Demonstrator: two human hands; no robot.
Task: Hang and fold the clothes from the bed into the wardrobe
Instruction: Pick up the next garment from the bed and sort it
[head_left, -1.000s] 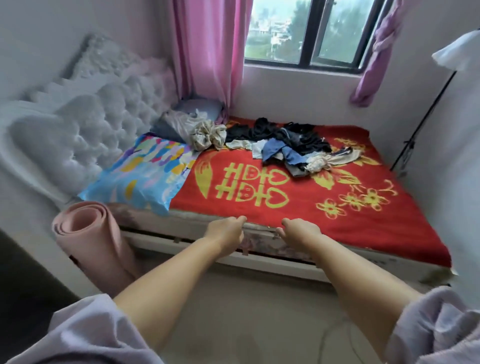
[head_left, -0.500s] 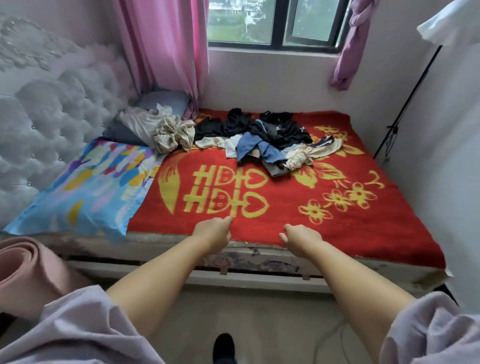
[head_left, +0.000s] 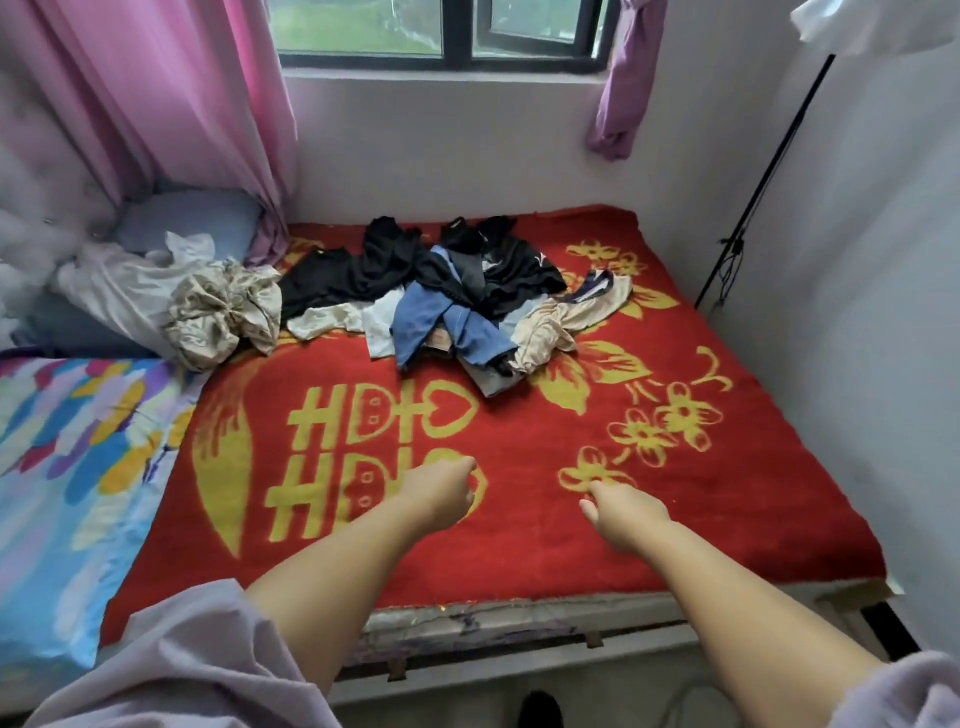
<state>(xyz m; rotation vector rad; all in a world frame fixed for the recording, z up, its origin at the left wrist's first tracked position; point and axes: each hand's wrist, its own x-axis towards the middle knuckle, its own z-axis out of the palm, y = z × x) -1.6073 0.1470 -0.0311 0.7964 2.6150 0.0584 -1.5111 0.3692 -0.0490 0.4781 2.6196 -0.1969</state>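
At the bed's (head_left: 675, 525) far side — rumpled dark, blue, beige clothes (head_left: 457, 301).

Just one view, from up on the head. Looking forward and down over the near edge of the bed (head_left: 519, 613), toward the window (head_left: 441, 31).
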